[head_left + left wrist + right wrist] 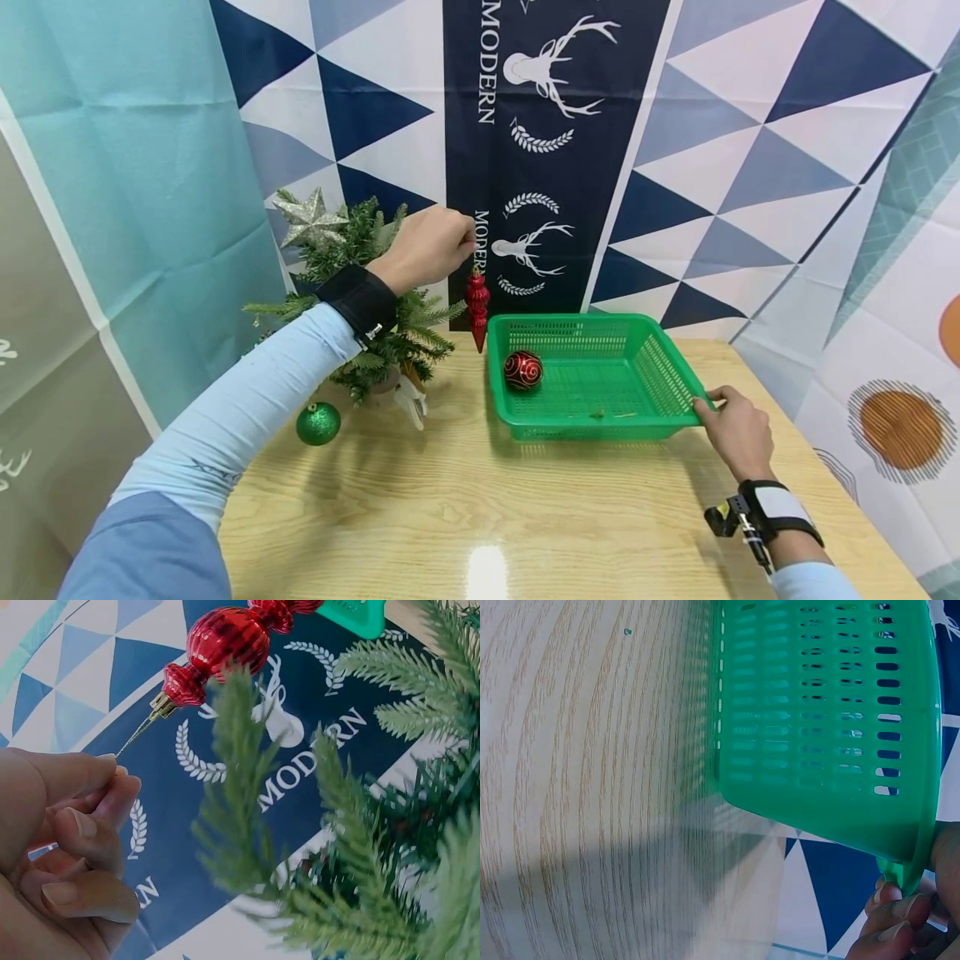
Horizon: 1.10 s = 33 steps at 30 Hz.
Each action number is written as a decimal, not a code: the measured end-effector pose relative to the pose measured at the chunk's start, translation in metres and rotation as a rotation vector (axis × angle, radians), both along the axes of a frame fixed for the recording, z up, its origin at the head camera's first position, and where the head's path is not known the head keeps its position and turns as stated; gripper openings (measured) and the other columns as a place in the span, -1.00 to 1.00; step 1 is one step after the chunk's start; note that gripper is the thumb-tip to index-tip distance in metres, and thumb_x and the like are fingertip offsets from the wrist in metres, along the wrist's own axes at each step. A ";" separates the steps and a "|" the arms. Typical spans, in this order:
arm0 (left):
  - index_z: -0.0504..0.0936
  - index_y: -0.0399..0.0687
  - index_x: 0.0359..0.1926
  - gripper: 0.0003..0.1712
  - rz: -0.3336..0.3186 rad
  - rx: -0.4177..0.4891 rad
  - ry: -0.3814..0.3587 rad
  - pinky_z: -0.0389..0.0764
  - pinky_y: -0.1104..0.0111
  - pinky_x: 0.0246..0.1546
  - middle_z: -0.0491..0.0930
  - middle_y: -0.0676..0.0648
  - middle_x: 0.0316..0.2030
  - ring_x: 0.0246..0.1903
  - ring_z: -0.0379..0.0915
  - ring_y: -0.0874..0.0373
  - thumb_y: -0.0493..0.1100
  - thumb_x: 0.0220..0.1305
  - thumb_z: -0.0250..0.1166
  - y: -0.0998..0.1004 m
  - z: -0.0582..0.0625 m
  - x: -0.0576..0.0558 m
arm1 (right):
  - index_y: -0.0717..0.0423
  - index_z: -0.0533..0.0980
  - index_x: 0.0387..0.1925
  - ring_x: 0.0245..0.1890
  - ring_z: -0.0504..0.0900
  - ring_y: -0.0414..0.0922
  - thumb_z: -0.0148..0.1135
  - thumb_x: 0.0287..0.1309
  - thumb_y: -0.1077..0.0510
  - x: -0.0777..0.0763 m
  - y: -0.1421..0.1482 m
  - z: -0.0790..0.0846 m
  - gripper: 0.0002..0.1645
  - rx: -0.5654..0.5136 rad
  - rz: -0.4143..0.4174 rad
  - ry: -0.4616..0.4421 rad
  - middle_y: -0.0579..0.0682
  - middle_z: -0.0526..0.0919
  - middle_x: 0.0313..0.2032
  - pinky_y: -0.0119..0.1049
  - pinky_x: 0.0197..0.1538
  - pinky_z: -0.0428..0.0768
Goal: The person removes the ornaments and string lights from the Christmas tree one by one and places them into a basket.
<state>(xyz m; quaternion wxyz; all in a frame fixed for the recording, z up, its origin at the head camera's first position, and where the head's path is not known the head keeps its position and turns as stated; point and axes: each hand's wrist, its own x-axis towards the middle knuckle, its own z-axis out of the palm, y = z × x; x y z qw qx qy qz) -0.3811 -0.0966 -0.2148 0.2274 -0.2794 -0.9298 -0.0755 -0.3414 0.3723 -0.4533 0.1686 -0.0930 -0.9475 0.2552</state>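
My left hand (431, 246) pinches the gold loop of a shiny red finial-shaped ornament (477, 307) between thumb and forefinger. In the left wrist view the ornament (227, 641) hangs from its thin string (136, 736), apart from the tree's twigs. A small artificial Christmas tree (360, 250) stands behind and below my left forearm, which hides part of it. With my right hand (738, 429) I grip the front right rim corner of a green plastic basket (592, 432). Inside the basket lies a red ball ornament with gold swirls (522, 370).
On the tree are a silver star (311, 218) and a green glitter ball (318, 423), low at its left. A white dangling decoration (411, 402) hangs near its base. Patterned cloth (555, 167) closes off the back of the wooden table (420, 508).
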 end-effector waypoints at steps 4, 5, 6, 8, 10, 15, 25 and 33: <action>0.75 -0.12 -0.25 -0.79 -0.034 -0.013 0.006 0.57 0.24 -0.27 0.69 -0.10 -0.33 -0.39 0.58 0.06 -0.22 0.52 0.23 0.004 -0.005 -0.001 | 0.41 0.55 0.06 -0.52 0.57 0.10 0.19 0.42 0.02 0.000 0.000 0.001 -0.51 0.002 -0.001 -0.001 0.33 0.65 -0.32 -0.17 -0.64 0.41; 0.75 -0.12 -0.25 -0.80 -0.037 -0.012 -0.004 0.56 0.24 -0.27 0.69 -0.10 -0.32 -0.38 0.58 0.06 -0.21 0.52 0.23 0.006 -0.006 -0.002 | 0.42 0.54 0.07 -0.52 0.57 0.10 0.18 0.42 0.02 0.000 0.000 0.001 -0.51 0.001 0.000 -0.002 0.34 0.65 -0.32 -0.16 -0.64 0.40; 0.75 -0.12 -0.25 -0.80 -0.039 -0.012 -0.011 0.56 0.24 -0.28 0.69 -0.10 -0.32 -0.37 0.59 0.06 -0.22 0.52 0.22 0.007 -0.007 -0.002 | 0.42 0.54 0.07 -0.52 0.57 0.10 0.18 0.43 0.02 0.000 0.001 0.001 -0.50 0.000 -0.001 -0.002 0.34 0.65 -0.32 -0.16 -0.64 0.40; 0.75 -0.12 -0.23 -0.81 -0.041 -0.013 -0.023 0.58 0.24 -0.29 0.70 -0.10 -0.29 -0.35 0.60 0.06 -0.21 0.51 0.23 0.010 -0.009 -0.002 | 0.42 0.54 0.07 -0.51 0.58 0.11 0.18 0.43 0.02 0.000 0.001 0.001 -0.50 -0.001 -0.004 -0.006 0.34 0.65 -0.31 -0.16 -0.63 0.41; 0.74 -0.11 -0.22 -0.83 -0.040 -0.013 -0.035 0.59 0.25 -0.30 0.71 -0.09 -0.26 -0.33 0.61 0.06 -0.20 0.51 0.24 0.013 -0.010 -0.003 | 0.41 0.55 0.08 -0.50 0.58 0.11 0.18 0.43 0.01 0.000 0.001 0.002 -0.50 -0.004 -0.009 -0.007 0.33 0.65 -0.31 -0.16 -0.63 0.40; 0.74 -0.11 -0.20 -0.84 -0.041 -0.006 -0.050 0.57 0.25 -0.33 0.70 -0.07 -0.24 -0.34 0.60 0.08 -0.19 0.51 0.25 0.018 -0.011 -0.003 | 0.40 0.55 0.07 -0.50 0.57 0.10 0.18 0.42 0.02 0.000 0.000 0.003 -0.51 -0.007 -0.013 -0.007 0.30 0.66 -0.35 -0.17 -0.61 0.40; 0.71 -0.09 -0.24 -0.84 -0.073 -0.005 -0.031 0.52 0.28 -0.39 0.66 -0.07 -0.34 -0.42 0.54 0.09 -0.19 0.51 0.24 0.029 -0.015 -0.004 | 0.39 0.55 0.07 -0.52 0.56 0.08 0.18 0.44 0.00 0.001 0.001 0.002 -0.51 -0.010 -0.006 -0.008 0.26 0.65 -0.39 -0.16 -0.62 0.40; 0.70 -0.07 -0.24 -0.84 -0.079 -0.002 -0.040 0.47 0.29 -0.44 0.64 -0.05 -0.34 -0.42 0.51 0.09 -0.16 0.52 0.25 0.035 -0.021 -0.004 | 0.37 0.56 0.06 -0.54 0.56 0.05 0.18 0.42 0.00 0.000 0.000 0.000 -0.52 -0.013 -0.008 -0.010 0.24 0.65 -0.40 -0.18 -0.63 0.41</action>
